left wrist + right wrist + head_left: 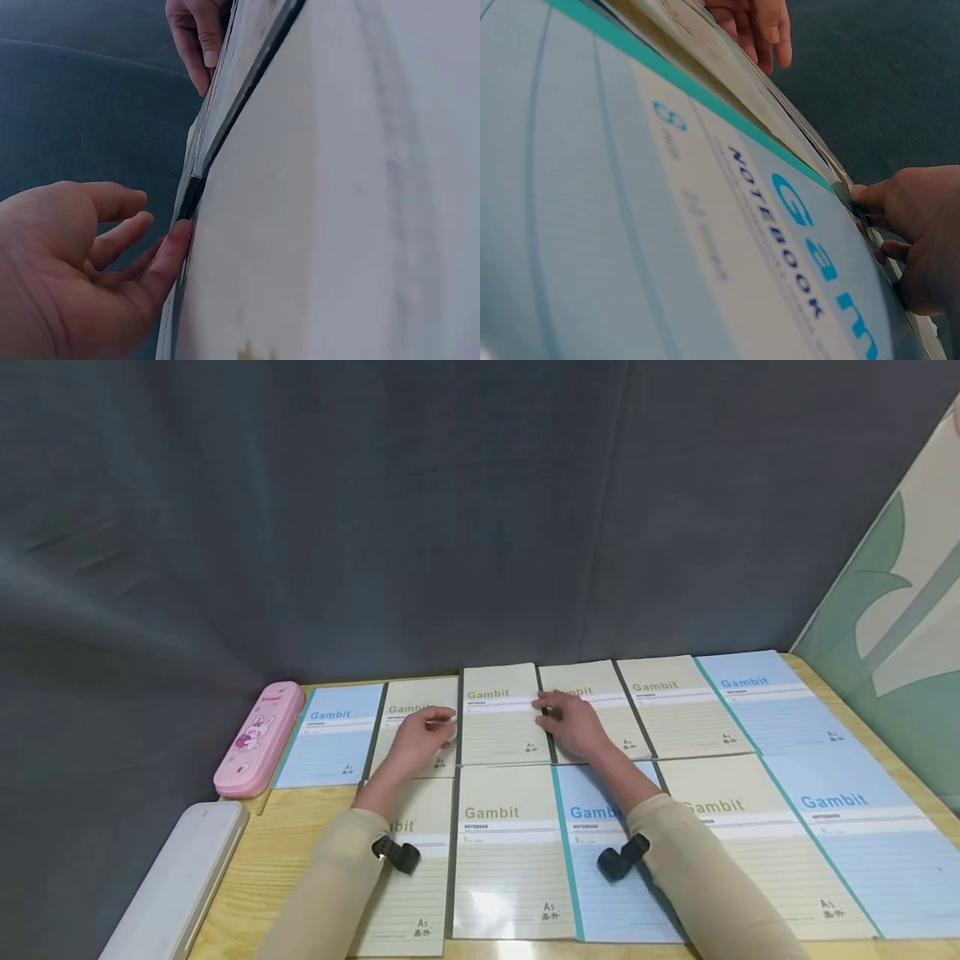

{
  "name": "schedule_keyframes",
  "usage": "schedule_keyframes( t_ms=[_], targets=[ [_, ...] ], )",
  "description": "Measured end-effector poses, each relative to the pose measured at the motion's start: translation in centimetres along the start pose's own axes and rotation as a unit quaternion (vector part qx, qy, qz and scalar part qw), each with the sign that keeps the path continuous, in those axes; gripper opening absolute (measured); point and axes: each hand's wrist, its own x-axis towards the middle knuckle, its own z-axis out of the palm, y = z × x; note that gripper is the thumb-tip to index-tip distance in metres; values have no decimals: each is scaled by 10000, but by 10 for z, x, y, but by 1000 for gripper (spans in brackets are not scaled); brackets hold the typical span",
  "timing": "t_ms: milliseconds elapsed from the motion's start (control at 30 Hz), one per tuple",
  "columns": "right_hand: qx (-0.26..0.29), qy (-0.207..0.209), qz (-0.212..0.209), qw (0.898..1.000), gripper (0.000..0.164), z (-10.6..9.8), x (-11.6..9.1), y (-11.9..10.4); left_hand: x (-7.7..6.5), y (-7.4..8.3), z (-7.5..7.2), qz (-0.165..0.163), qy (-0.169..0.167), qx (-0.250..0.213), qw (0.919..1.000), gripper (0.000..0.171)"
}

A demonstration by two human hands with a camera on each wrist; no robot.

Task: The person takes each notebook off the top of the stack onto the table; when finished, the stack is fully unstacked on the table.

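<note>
A beige Gambit notebook (497, 727) lies in the back row between the two hands. My left hand (423, 737) is at its left side, over another beige notebook (401, 693), with fingers loosely bent. In the left wrist view, a fingertip of the left hand (97, 262) rests at a notebook's dark spine. My right hand (576, 727) is at the right side, over a third beige notebook (592, 677), fingers bent and apart from the thumb. The right wrist view shows the right hand's (922, 232) fingertips low at the notebooks' surface, beyond a blue notebook (727, 210).
Several more beige and blue notebooks lie edge to edge in two rows, such as a front beige one (510, 885) and a blue one (862, 843). A pink pencil case (258, 739) and a white case (176, 877) stand left. Behind hangs a dark curtain (480, 510).
</note>
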Motion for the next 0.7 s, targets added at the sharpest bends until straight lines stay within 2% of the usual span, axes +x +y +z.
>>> schedule_keyframes(
  t_ms=[300, 467, 600, 700],
  targets=[
    [-11, -71, -221, 9997, 33, -1, 0, 1, 12, 7, 6, -39, -166, -325, 9993, 42],
    [-45, -228, -370, 9990, 34, 0, 0, 1, 14, 5, 6, -151, 95, -764, 9969, 43],
    [-49, -358, -489, 9981, 35, 1, -1, 2, 16, 1, 4, -342, 332, -1334, 9899, 43],
    [-88, -405, -612, 9973, 36, 1, -2, 2, 16, 2, 4, -460, 427, -1583, 9854, 45]
  ],
)
